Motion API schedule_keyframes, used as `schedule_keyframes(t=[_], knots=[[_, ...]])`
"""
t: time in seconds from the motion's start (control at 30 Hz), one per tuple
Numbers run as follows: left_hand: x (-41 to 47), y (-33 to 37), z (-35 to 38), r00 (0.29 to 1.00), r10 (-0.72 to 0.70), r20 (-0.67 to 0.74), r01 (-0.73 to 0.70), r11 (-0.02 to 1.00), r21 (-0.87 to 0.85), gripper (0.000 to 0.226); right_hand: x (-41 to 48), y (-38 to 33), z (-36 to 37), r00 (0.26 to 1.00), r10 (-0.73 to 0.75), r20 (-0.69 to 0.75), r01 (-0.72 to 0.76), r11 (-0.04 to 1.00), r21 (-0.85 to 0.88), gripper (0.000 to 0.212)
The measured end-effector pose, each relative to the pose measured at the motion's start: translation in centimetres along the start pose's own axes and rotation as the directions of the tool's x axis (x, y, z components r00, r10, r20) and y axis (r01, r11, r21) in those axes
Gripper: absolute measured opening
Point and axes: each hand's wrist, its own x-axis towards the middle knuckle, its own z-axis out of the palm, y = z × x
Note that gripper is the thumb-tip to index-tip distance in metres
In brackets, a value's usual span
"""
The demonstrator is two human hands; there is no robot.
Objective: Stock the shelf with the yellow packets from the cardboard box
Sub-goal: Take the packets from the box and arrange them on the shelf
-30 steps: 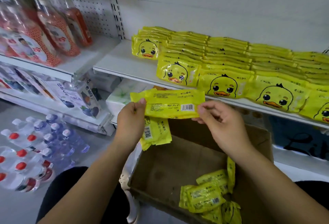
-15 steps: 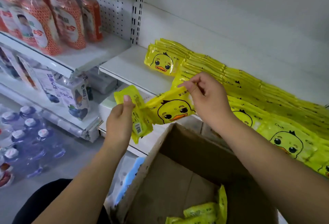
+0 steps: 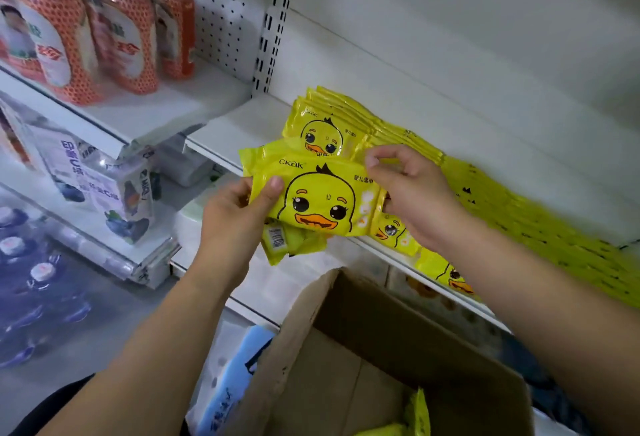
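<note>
A yellow packet (image 3: 322, 200) with a duck face is held face up in front of the white shelf (image 3: 221, 138). My left hand (image 3: 235, 214) grips its left edge, thumb on top, together with more yellow packets (image 3: 291, 243) underneath, one showing a barcode. My right hand (image 3: 412, 193) pinches the packet's right end at the shelf edge. Rows of the same yellow packets (image 3: 332, 124) lie stacked on the shelf, running off to the right. The cardboard box (image 3: 381, 359) stands open below, with a few yellow packets (image 3: 415, 418) at its bottom.
Orange-patterned bottles (image 3: 114, 30) stand on the upper left shelf. Boxed goods (image 3: 104, 186) fill the shelf below them. Capped water bottles (image 3: 34, 280) sit on the floor at the left. White and blue packs (image 3: 225, 383) lie beside the box.
The duck packet has moved up to the shelf edge and now both hands hold it. The view has tilted up and closer to the shelf.
</note>
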Motion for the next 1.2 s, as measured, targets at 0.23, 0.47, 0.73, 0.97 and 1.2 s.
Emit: schedule_keyframes(t=[0.23, 0.47, 0.73, 0.97, 1.2], knots=[[2.7, -0.1, -0.9, 0.990, -0.052, -0.132, 0.039, 0.995, -0.097, 0.019, 2.9, -1.8, 2.8, 0.921, -0.007, 0.389, 0.158, 0.920, -0.358, 0.037], [4.9, -1.0, -1.4, 0.858, -0.045, -0.512, -0.039, 0.988, -0.151, 0.014, 9.2, -1.9, 4.7, 0.929, -0.145, 0.341, 0.306, 0.821, -0.483, 0.041], [5.3, -1.8, -2.0, 0.796, -0.073, -0.601, 0.007, 0.994, -0.112, 0.009, 16.6, 1.5, 4.8, 0.975, -0.220, 0.016, 0.183, 0.765, -0.618, 0.034], [5.1, -1.8, -2.2, 0.817, -0.050, -0.574, 0.013, 0.997, -0.070, 0.009, 18.8, 3.2, 6.2, 0.980, -0.201, 0.001, 0.122, 0.590, -0.798, 0.056], [5.1, -2.1, -1.6, 0.878, -0.047, -0.476, 0.003, 0.996, -0.093, 0.014, 16.9, 2.3, 6.3, 0.931, -0.364, -0.023, 0.184, 0.524, -0.832, 0.054]])
